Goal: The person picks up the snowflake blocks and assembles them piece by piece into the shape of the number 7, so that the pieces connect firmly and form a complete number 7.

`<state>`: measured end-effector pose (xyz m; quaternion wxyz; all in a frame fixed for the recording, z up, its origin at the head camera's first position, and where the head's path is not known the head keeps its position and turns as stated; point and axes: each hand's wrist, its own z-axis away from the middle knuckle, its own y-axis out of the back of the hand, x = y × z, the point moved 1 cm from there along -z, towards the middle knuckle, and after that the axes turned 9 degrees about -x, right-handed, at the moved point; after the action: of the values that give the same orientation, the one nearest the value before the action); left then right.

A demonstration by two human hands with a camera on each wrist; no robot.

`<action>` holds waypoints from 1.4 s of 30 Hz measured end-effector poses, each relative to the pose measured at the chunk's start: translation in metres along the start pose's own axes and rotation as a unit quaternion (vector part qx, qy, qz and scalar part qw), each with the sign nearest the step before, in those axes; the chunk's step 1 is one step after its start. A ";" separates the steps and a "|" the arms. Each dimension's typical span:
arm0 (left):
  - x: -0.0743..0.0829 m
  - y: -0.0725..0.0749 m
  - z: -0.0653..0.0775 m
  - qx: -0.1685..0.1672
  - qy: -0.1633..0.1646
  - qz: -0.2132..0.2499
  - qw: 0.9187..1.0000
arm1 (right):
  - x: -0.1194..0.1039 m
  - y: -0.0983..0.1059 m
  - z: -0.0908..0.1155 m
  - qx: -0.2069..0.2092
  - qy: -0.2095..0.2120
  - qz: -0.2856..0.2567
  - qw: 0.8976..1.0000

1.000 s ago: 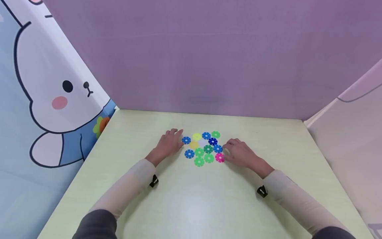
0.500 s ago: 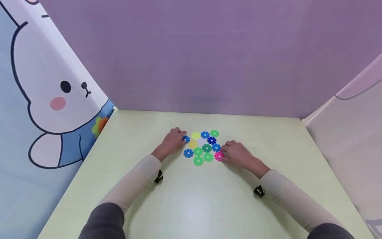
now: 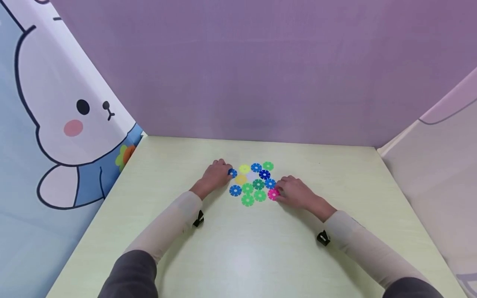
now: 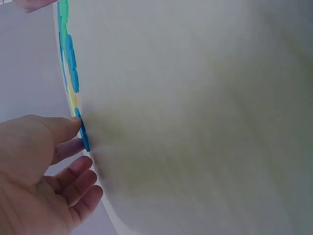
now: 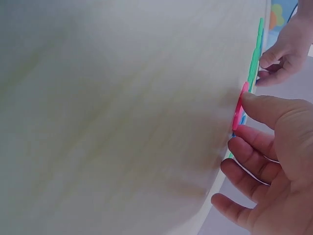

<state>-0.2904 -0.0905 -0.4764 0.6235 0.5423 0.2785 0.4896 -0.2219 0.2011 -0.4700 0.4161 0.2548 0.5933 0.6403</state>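
Several notched plastic snowflake discs lie flat in a cluster on the table. At the cluster's left edge, my left hand [image 3: 215,176] pinches a blue snowflake disc [image 3: 233,173] between thumb and index finger. The left wrist view shows that blue disc [image 4: 83,134] edge-on, with the other fingers loosely bent. My right hand [image 3: 297,192] pinches a pink snowflake disc [image 3: 273,195] on the right side. In the right wrist view the thumb touches one end of the pink disc [image 5: 239,108] and the index finger the other. Another blue disc [image 3: 270,183] lies against the right fingertips.
Between the hands lie green discs [image 3: 247,200], a dark green disc [image 3: 258,184], yellow discs [image 3: 244,169] and a dark blue disc [image 3: 264,174]. The pale table [image 3: 238,248] meets a purple backdrop [image 3: 253,82] behind and a rabbit-print cloth [image 3: 82,136] at left.
My left hand has moved right, and its thumb and index finger have closed on the blue disc. My right hand has shifted slightly left onto the pink disc. The discs look unmoved.
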 end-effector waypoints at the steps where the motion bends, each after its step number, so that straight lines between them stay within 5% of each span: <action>1: 0.000 0.000 0.000 0.002 0.000 0.001 1.000 | 0.000 0.000 0.000 -0.003 -0.003 -0.005 1.000; 13: 0.007 0.003 -0.002 0.003 0.024 0.012 1.000 | 0.001 0.001 -0.008 -0.051 -0.033 -0.048 0.997; 22: 0.011 0.005 -0.004 -0.016 0.048 0.057 0.997 | -0.001 0.001 -0.008 -0.045 -0.043 -0.060 0.996; 34: 0.009 0.004 -0.003 -0.018 0.049 0.069 0.996 | -0.001 0.002 -0.012 -0.042 -0.031 -0.058 0.997; 42: 0.005 0.004 -0.003 -0.006 0.043 0.125 0.991 | 0.001 0.004 -0.014 -0.055 -0.053 -0.094 0.993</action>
<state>-0.2922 -0.0853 -0.4720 0.5484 0.5477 0.2322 0.5877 -0.2345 0.1943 -0.4682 0.5188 0.2080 0.5560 0.6152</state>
